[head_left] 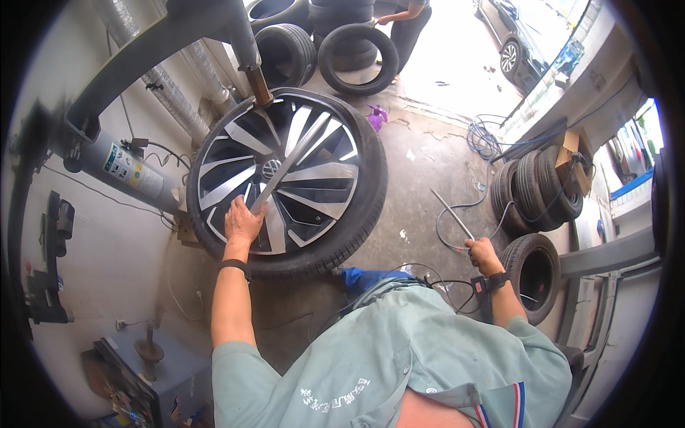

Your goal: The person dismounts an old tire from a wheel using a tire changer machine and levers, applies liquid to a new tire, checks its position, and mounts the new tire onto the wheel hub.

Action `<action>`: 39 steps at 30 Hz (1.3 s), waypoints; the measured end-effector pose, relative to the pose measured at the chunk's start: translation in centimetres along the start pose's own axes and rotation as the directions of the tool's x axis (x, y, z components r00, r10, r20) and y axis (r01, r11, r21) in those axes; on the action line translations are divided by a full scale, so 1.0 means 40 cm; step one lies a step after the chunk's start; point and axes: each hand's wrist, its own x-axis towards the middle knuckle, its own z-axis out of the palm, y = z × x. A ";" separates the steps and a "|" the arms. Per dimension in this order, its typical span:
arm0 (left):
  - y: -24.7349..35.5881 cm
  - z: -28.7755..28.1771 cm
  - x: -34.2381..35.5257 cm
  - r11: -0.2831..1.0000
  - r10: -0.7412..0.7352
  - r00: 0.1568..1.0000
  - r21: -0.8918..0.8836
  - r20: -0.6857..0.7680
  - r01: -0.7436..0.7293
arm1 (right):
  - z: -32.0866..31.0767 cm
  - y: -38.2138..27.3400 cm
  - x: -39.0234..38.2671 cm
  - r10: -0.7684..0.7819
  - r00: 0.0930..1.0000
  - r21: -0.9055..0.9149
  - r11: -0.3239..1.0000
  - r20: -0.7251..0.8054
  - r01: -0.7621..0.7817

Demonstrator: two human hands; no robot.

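Note:
A large tyre (360, 221) on a black-and-silver spoked rim (317, 189) lies face up beneath the black arm (132, 53) of a machine, whose metal head meets the rim's far edge. My left hand (242, 222) rests at the wheel's near-left part, fingers closed on a long flat metal bar (287, 168) that lies diagonally across the spokes. My right hand (481, 253), out to the right of the wheel, grips a thinner metal rod (451, 212) angled up and away from me.
Tyres (285, 53) are piled at the back, where another person (412, 28) stands. More tyres (531, 192) and coiled hoses (485, 139) lie on the right. A car (510, 50) stands outside, a purple object (378, 118) lies on the floor, and a metal cabinet (164, 378) is at lower left.

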 end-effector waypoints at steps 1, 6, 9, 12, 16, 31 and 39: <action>0.017 0.028 -0.036 1.000 0.006 1.000 -0.003 -0.003 -0.006 | -0.038 0.109 0.045 0.086 0.996 0.007 0.996 -0.005 -0.086; 0.011 0.008 -0.038 0.996 -0.046 0.997 0.072 -0.068 0.051 | -0.116 0.571 0.210 0.118 0.990 -0.326 0.936 -0.074 -0.136; 0.030 0.049 -0.075 0.997 -0.063 0.991 0.032 -0.119 0.067 | -0.177 0.732 0.154 0.426 0.901 -0.293 0.854 -0.083 -0.430; -0.032 0.037 -0.105 0.991 -0.049 0.954 0.103 -0.294 0.083 | -0.135 0.649 0.020 0.609 0.780 -0.189 0.757 -0.144 -0.625; -0.024 0.051 -0.086 0.993 0.013 0.959 0.118 -0.283 0.021 | -0.199 0.772 0.032 0.488 0.871 -0.379 0.795 -0.065 -0.473; -0.105 -0.037 -0.020 0.886 0.212 0.966 0.446 -0.147 -0.127 | -0.147 0.765 0.300 0.269 0.944 0.408 0.853 0.190 -0.325; -0.029 -0.219 -0.257 0.994 -0.084 0.996 0.073 -0.041 0.087 | -0.090 0.541 0.245 0.201 0.979 0.121 0.973 -0.028 -0.196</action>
